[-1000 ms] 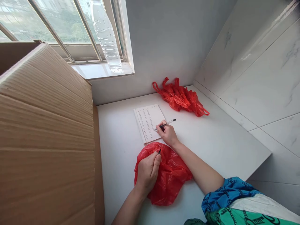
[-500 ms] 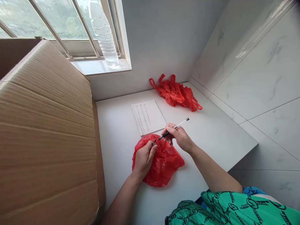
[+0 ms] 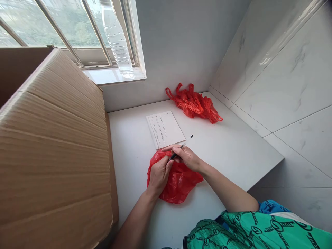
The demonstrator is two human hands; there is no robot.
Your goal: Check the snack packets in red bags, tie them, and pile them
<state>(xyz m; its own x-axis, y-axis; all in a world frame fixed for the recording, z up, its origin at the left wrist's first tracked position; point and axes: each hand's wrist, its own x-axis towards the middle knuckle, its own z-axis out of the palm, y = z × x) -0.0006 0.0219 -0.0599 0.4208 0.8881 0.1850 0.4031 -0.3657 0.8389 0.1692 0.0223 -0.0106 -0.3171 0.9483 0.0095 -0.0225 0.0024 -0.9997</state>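
Note:
My left hand [image 3: 159, 175] is closed with thumb and fingers pinched at the black tip end of a pen [image 3: 191, 136], where a small black cap was in its grip a moment ago. My right hand [image 3: 190, 159] grips the pen's barrel, which is clear with a black end pointing up and away. Both hands meet above a crumpled red plastic bag [image 3: 178, 183] lying on the white table. Just beyond them lies a white notebook [image 3: 169, 128] with rows of small dark marks. The cap itself is mostly hidden by my fingers.
A second red plastic bag [image 3: 194, 103] lies bunched near the wall. A large cardboard box [image 3: 59, 148] stands along the left side. On the windowsill is a clear water bottle [image 3: 120, 48]. The white table [image 3: 233, 145] ends at a right-hand edge beside the tiled wall.
My right hand has moved left and down, bringing the pen's tip to my left hand's fingertips. The hands were apart before. My left hand has barely moved.

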